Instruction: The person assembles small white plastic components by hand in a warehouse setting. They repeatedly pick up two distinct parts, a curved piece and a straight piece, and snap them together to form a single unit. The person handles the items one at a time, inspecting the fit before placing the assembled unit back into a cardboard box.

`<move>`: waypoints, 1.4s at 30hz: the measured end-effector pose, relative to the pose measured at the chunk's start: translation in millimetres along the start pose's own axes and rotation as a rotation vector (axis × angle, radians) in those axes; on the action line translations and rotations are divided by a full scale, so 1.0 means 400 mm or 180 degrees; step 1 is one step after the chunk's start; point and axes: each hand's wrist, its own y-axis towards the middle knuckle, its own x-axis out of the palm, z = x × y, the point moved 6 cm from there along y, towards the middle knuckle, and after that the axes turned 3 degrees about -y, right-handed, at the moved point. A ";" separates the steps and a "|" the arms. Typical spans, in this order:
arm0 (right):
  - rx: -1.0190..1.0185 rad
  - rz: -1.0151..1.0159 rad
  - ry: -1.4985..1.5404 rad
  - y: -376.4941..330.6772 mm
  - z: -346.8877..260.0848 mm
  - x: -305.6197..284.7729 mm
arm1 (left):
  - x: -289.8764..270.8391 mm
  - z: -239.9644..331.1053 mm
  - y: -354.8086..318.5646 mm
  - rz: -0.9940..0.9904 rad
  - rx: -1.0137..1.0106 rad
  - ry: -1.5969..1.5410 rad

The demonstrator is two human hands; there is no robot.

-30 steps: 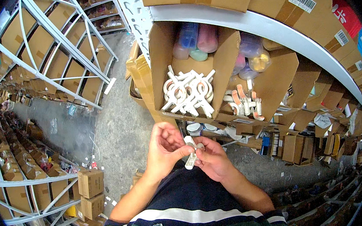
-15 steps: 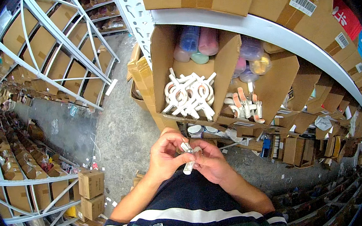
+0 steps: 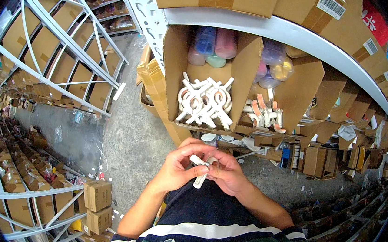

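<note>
In front of my waist, both hands hold one white plastic spring clip (image 3: 200, 180). My left hand (image 3: 176, 168) grips it from the left, with the thumb pressed against its middle and the fingers curled behind. From the other side, my right hand (image 3: 229, 172) pinches the curved jaw end between thumb and fingers. Part of the clip is hidden by my fingers. Just beyond, an open cardboard bin (image 3: 244, 65) on the shelf holds a heap of similar white clips (image 3: 204, 102) with pinkish inner pads. Rolled blue, pink and green bundles (image 3: 204, 41) lie behind them.
To the right, another bin holds a few white clips with orange pads (image 3: 266, 114) and wrapped rolls (image 3: 273, 53). A pale shelf beam (image 3: 287, 24) curves above the bins. Grey racks with cartons (image 3: 97, 195) stand at left, across the concrete floor (image 3: 127, 127).
The clip has tilted slightly in my fingers, its upper end moving left. My hands keep their hold on it. The shelf and bins appear shifted slightly right in the view.
</note>
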 end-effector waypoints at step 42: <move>-0.0986 0.1337 -0.1244 -0.040 -0.010 -0.061 | -0.031 -0.023 -0.040 0.1317 -0.0537 0.0434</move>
